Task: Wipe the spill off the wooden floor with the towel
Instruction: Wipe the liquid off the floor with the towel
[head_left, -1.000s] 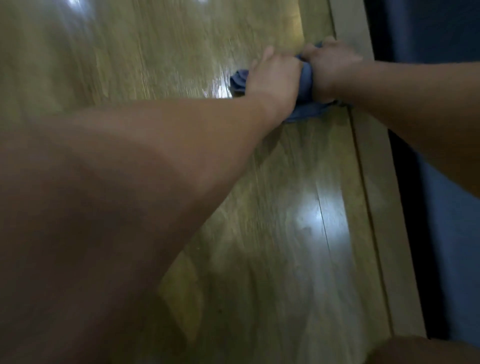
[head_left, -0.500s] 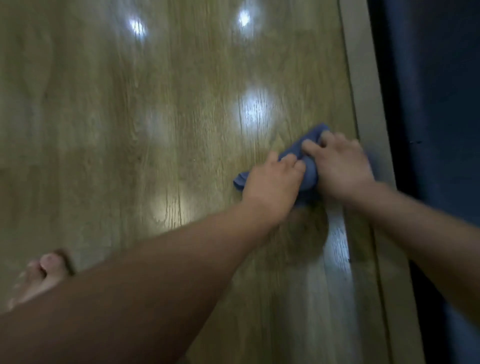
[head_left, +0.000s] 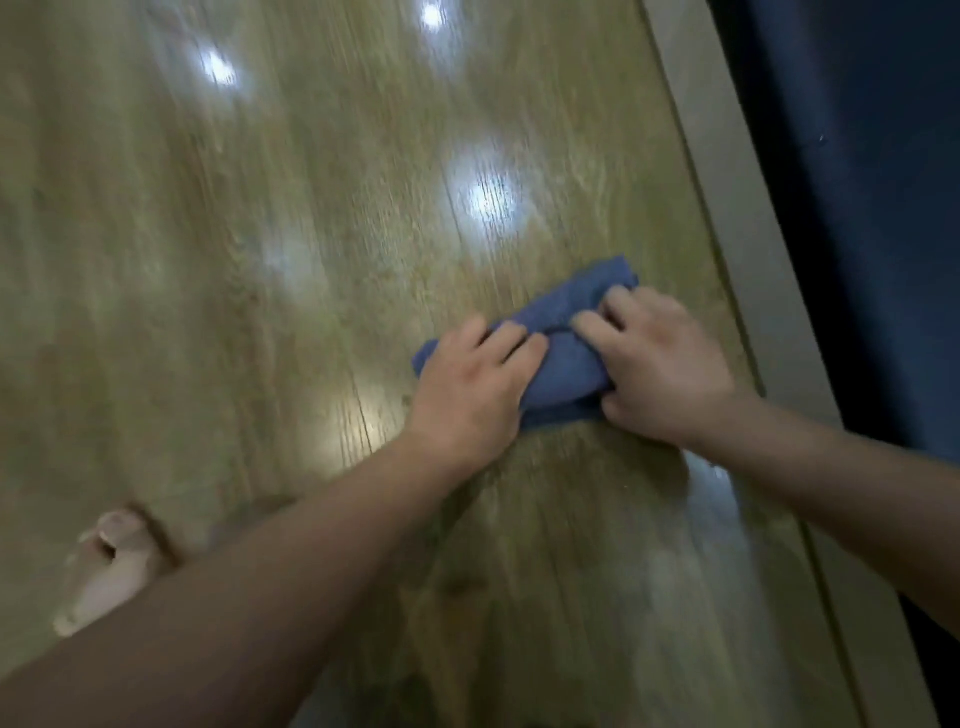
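Your towel (head_left: 563, 358) slants near-left to far-right on the floor (head_left: 260, 260), its ends gripped under your left hand (head_left: 470, 395) and right hand (head_left: 660, 364).

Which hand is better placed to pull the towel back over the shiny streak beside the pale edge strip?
Right, probably. The right hand grips the blue towel at the end directly above the shiny streak; the left hand holds the other end, off to the side.

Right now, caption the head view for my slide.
The left hand and right hand grip a bunched blue towel on the wooden floor near the baseboard.
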